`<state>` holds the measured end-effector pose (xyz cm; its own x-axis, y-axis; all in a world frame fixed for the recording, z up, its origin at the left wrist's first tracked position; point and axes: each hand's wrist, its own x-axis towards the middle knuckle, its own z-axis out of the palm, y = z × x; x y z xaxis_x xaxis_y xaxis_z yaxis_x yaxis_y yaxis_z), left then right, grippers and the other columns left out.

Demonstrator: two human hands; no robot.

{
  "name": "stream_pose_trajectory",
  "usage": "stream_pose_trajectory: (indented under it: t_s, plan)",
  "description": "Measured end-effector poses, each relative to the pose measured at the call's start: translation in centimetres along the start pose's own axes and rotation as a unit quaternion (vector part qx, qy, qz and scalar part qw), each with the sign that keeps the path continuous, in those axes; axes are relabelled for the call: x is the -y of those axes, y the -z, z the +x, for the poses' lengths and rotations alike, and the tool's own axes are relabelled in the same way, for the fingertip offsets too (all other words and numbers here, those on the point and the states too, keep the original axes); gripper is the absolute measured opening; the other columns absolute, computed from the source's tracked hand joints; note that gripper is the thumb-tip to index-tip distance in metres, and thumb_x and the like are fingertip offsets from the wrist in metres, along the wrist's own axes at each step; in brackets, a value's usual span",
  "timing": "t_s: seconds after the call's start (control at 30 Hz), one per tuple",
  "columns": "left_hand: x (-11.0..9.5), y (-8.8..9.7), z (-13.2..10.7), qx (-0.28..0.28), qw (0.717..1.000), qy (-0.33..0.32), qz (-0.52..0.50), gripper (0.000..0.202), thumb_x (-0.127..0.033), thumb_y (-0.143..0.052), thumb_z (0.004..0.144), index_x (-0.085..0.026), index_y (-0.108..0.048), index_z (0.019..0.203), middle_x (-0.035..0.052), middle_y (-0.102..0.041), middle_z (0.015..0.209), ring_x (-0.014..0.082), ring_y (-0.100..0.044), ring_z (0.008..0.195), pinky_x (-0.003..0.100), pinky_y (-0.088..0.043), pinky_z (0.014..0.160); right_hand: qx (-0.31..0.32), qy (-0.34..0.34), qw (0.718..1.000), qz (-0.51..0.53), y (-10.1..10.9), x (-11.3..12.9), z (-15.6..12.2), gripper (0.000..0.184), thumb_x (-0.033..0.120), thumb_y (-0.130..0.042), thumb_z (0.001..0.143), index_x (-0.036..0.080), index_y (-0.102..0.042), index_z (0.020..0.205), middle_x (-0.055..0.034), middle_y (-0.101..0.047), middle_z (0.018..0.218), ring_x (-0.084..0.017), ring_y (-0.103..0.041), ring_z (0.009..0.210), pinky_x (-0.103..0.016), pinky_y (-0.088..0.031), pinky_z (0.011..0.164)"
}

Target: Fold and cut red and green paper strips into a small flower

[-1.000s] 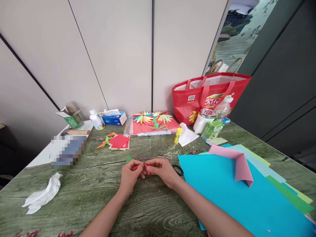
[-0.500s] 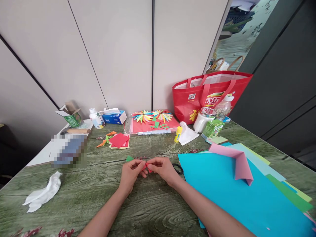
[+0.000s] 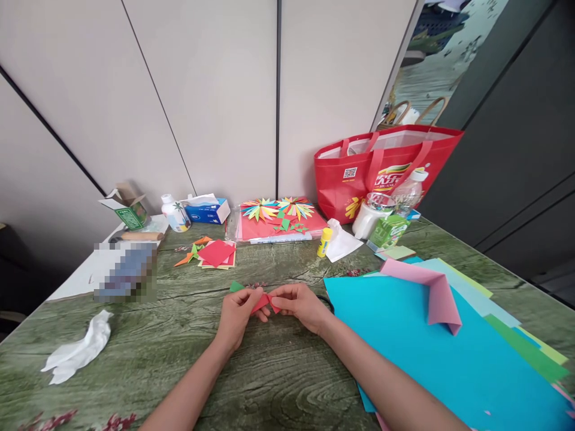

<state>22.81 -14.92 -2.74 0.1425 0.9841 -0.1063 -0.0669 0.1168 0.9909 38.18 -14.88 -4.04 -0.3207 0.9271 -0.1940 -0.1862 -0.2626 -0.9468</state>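
Note:
A small red folded paper (image 3: 260,304) is pinched between both hands, just above the middle of the table. My left hand (image 3: 238,312) grips its left part with thumb and fingers. My right hand (image 3: 299,304) holds the right end by the fingertips. Part of the paper is hidden by the fingers. A green paper piece (image 3: 236,287) shows just beyond my left hand. Close to my right wrist, the dark scissors handle (image 3: 326,302) is mostly covered by the hand.
Large blue paper (image 3: 395,347) with a folded pink strip (image 3: 438,287) lies at right. Behind stand a yellow glue stick (image 3: 324,242), a red bag (image 3: 341,194) and a tissue box (image 3: 207,212). Red paper squares (image 3: 219,254) and a crumpled tissue (image 3: 81,348) are at left.
More of the red paper now shows between my hands. My right hand has shifted slightly right and covers more of the scissors handle.

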Motion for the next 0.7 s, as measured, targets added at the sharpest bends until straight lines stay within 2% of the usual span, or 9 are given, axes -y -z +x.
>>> stream_pose_trajectory:
  t_s: [0.13, 0.23, 0.43, 0.7]
  plan:
    - [-0.02, 0.04, -0.09, 0.005, 1.000, -0.005, 0.002, 0.023, -0.032, -0.061, 0.072, -0.011, -0.064, 0.063, 0.0023, -0.064, 0.049, 0.0102, -0.055, 0.040, 0.020, -0.045, 0.044, -0.003, -0.010, 1.000, 0.008, 0.09, 0.15, -0.01, 0.030, 0.038, -0.072, 0.057, 0.013, -0.069, 0.074, 0.0008, -0.059, 0.060, -0.006, -0.043, 0.051, -0.020, -0.033, 0.053]
    - [-0.23, -0.03, -0.17, 0.009, 1.000, 0.004, 0.004, 0.018, -0.029, -0.067, 0.067, -0.011, -0.065, 0.066, 0.0021, -0.064, 0.049, 0.0107, -0.055, 0.040, 0.021, -0.046, 0.045, -0.007, 0.011, 1.000, -0.019, -0.11, 0.41, -0.08, 0.028, 0.038, -0.071, 0.058, 0.013, -0.069, 0.072, 0.0008, -0.059, 0.058, -0.007, -0.044, 0.051, -0.021, -0.034, 0.053]
    - [-0.10, 0.06, 0.00, 0.007, 1.000, 0.012, 0.005, 0.017, -0.029, -0.068, 0.065, -0.012, -0.065, 0.064, 0.0019, -0.063, 0.048, 0.0109, -0.054, 0.039, 0.022, -0.045, 0.043, -0.021, 0.078, 0.992, -0.100, -0.36, 0.48, -0.08, 0.017, 0.029, -0.064, 0.064, 0.014, -0.069, 0.069, 0.0006, -0.061, 0.057, -0.009, -0.049, 0.051, -0.022, -0.038, 0.054]
    - [-0.10, 0.04, -0.05, 0.009, 1.000, 0.021, 0.014, 0.018, -0.030, -0.069, 0.063, -0.012, -0.066, 0.063, 0.0019, -0.063, 0.047, 0.0106, -0.053, 0.038, 0.022, -0.044, 0.042, -0.036, 0.089, 0.982, -0.162, -0.30, -0.05, 0.17, 0.012, 0.020, -0.058, 0.066, 0.014, -0.068, 0.069, 0.0000, -0.060, 0.057, -0.011, -0.051, 0.051, -0.023, -0.040, 0.054]
